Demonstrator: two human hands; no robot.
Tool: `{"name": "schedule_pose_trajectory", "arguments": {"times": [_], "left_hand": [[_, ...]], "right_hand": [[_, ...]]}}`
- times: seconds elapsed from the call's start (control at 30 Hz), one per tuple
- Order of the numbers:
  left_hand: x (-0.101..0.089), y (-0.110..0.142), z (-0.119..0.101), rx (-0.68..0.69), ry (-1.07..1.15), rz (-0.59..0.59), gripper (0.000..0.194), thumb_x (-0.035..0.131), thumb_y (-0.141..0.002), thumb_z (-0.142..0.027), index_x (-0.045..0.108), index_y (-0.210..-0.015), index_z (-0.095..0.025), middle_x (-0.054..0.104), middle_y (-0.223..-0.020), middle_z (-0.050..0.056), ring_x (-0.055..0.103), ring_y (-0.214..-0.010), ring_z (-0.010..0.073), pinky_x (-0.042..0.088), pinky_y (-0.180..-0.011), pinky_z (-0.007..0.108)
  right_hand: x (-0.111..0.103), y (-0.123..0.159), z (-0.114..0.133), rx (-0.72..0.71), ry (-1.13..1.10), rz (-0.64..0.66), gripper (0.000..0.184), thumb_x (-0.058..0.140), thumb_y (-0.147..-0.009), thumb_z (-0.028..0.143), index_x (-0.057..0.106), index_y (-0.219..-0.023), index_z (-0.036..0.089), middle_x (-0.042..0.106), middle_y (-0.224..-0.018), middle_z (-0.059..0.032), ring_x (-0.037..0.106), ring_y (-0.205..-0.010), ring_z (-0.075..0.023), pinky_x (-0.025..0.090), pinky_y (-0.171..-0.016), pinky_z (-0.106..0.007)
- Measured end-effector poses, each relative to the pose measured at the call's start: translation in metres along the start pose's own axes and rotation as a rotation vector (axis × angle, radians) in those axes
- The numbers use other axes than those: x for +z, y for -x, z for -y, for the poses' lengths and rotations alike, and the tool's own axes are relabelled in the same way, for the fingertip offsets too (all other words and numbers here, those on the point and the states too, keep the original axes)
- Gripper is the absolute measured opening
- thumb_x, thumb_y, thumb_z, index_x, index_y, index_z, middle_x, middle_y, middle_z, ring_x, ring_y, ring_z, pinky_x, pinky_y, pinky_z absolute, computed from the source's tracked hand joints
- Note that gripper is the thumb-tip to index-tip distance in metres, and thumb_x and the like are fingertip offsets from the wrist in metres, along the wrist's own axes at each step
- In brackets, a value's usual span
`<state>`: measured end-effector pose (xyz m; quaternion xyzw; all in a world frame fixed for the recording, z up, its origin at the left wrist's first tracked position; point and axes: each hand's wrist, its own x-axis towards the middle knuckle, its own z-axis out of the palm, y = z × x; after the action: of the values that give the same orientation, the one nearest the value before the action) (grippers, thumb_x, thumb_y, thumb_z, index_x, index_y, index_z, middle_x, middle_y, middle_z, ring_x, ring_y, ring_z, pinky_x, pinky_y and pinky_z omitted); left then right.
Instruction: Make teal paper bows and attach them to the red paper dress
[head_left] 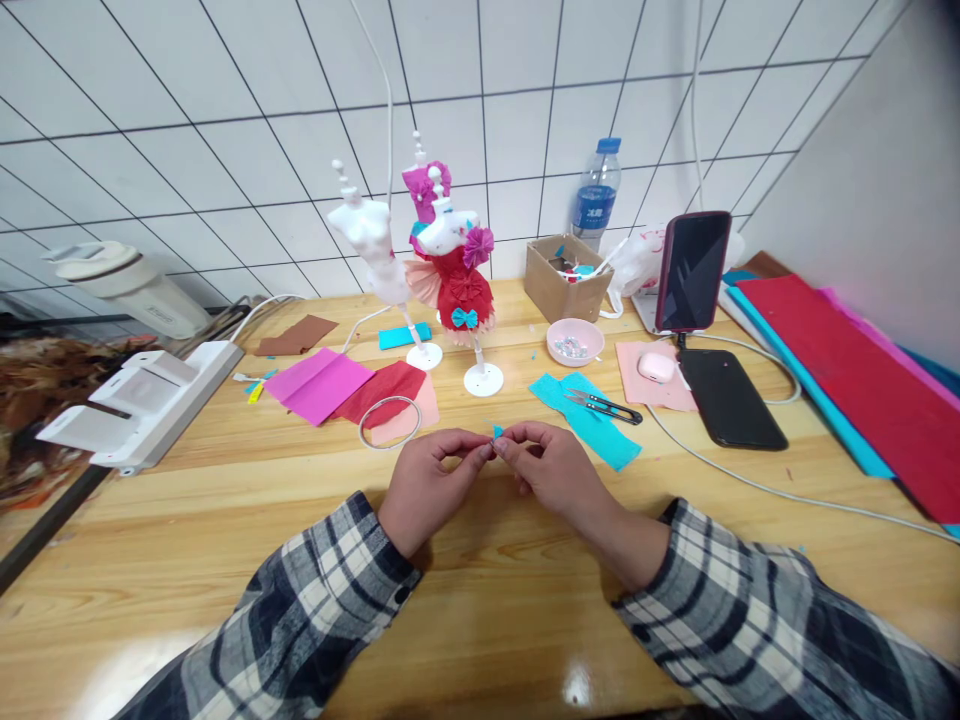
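Note:
My left hand (439,480) and my right hand (555,470) meet over the middle of the table, fingertips pinched together. Between them a small piece of blue crepe paper (498,431) pokes up; most of it is hidden by my fingers. Just beyond stands a mini mannequin (465,285) in a red paper dress with a blue bow and a purple paper flower. To the right of my right hand, thread snips (604,404) lie on blue crepe paper strips (611,440). A metal ring (361,432) rests left of my left hand, over red and peach paper.
A bare white mannequin (365,245) and one in purple paper (421,190) stand behind. A pink bowl (575,350) holds small beads. Around the table are a cardboard box (562,292), a propped phone (694,270), a black phone (731,398), a power strip (180,405) and stacked coloured paper (840,370).

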<state>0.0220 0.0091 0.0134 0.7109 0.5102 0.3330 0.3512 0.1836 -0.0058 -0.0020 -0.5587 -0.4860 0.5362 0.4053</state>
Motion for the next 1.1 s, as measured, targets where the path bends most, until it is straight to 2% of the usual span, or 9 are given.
{"name": "schedule_pose_trajectory", "arguments": {"times": [0.17, 0.33, 0.53, 0.63, 0.73, 0.9, 0.97, 1.1], "left_hand": [[-0.001, 0.0, 0.002, 0.055, -0.028, -0.029, 0.014, 0.066, -0.08, -0.028, 0.076, -0.082, -0.018, 0.076, -0.079, 0.004, 0.069, -0.072, 0.0171, 0.052, -0.069, 0.026], [-0.001, -0.002, 0.005, -0.01, 0.042, -0.048, 0.015, 0.066, -0.078, -0.029, 0.075, -0.08, -0.017, 0.076, -0.079, 0.005, 0.069, -0.074, 0.0188, 0.053, -0.071, 0.028], [0.001, -0.003, 0.015, -0.073, 0.186, -0.092, 0.017, 0.069, -0.077, -0.033, 0.074, -0.083, -0.017, 0.075, -0.08, 0.006, 0.069, -0.075, 0.0198, 0.053, -0.07, 0.028], [-0.001, -0.004, 0.017, -0.03, 0.175, -0.112, 0.017, 0.068, -0.078, -0.034, 0.074, -0.083, -0.019, 0.075, -0.084, 0.005, 0.068, -0.078, 0.0192, 0.053, -0.073, 0.028], [-0.004, -0.005, 0.016, 0.046, 0.087, -0.113, 0.016, 0.067, -0.08, -0.033, 0.073, -0.083, -0.019, 0.075, -0.088, 0.005, 0.068, -0.082, 0.0191, 0.053, -0.078, 0.029], [-0.009, -0.004, 0.012, 0.214, -0.111, -0.072, 0.014, 0.061, -0.086, -0.029, 0.071, -0.085, -0.019, 0.074, -0.088, 0.006, 0.068, -0.084, 0.0184, 0.052, -0.078, 0.03], [-0.014, -0.004, 0.011, 0.378, -0.234, -0.029, 0.013, 0.057, -0.088, -0.025, 0.07, -0.087, -0.019, 0.074, -0.089, 0.006, 0.067, -0.087, 0.019, 0.051, -0.081, 0.032], [-0.024, -0.004, 0.01, 0.732, -0.485, 0.145, 0.023, 0.051, -0.088, -0.012, 0.068, -0.098, -0.023, 0.074, -0.096, 0.003, 0.065, -0.1, 0.0198, 0.039, -0.096, 0.04]], "right_hand": [[0.001, 0.003, 0.002, -0.04, 0.038, -0.04, 0.026, 0.061, -0.078, 0.043, 0.063, -0.08, 0.016, 0.056, -0.056, 0.0028, 0.049, -0.042, -0.0089, 0.037, -0.041, -0.021], [0.002, 0.003, -0.001, -0.113, 0.073, -0.086, 0.023, 0.065, -0.076, 0.04, 0.067, -0.08, 0.017, 0.063, -0.071, -0.0014, 0.05, -0.048, -0.0087, 0.041, -0.042, -0.021], [0.0, 0.002, 0.001, -0.04, -0.165, 0.05, 0.029, 0.07, -0.071, 0.039, 0.066, -0.09, 0.018, 0.067, -0.087, -0.0035, 0.056, -0.056, -0.0104, 0.044, -0.039, -0.019], [-0.004, -0.001, 0.001, 0.023, -0.263, 0.063, 0.029, 0.072, -0.069, 0.037, 0.066, -0.089, 0.017, 0.065, -0.078, -0.0011, 0.056, -0.058, -0.0097, 0.044, -0.039, -0.017], [-0.008, -0.003, 0.001, 0.063, -0.28, 0.103, 0.026, 0.072, -0.069, 0.036, 0.067, -0.085, 0.016, 0.059, -0.065, 0.0021, 0.053, -0.055, -0.008, 0.044, -0.041, -0.016], [-0.014, -0.006, 0.002, 0.095, -0.227, 0.166, 0.023, 0.07, -0.071, 0.034, 0.066, -0.083, 0.015, 0.054, -0.058, 0.0038, 0.052, -0.053, -0.0084, 0.044, -0.039, -0.016], [-0.016, -0.009, 0.0, 0.104, -0.18, 0.19, 0.02, 0.07, -0.072, 0.032, 0.066, -0.082, 0.015, 0.054, -0.056, 0.0039, 0.052, -0.052, -0.0086, 0.043, -0.038, -0.015], [-0.024, -0.015, -0.005, 0.05, -0.006, 0.305, 0.011, 0.064, -0.074, 0.024, 0.068, -0.08, 0.016, 0.058, -0.06, 0.0027, 0.053, -0.052, -0.0089, 0.044, -0.04, -0.016]]}}
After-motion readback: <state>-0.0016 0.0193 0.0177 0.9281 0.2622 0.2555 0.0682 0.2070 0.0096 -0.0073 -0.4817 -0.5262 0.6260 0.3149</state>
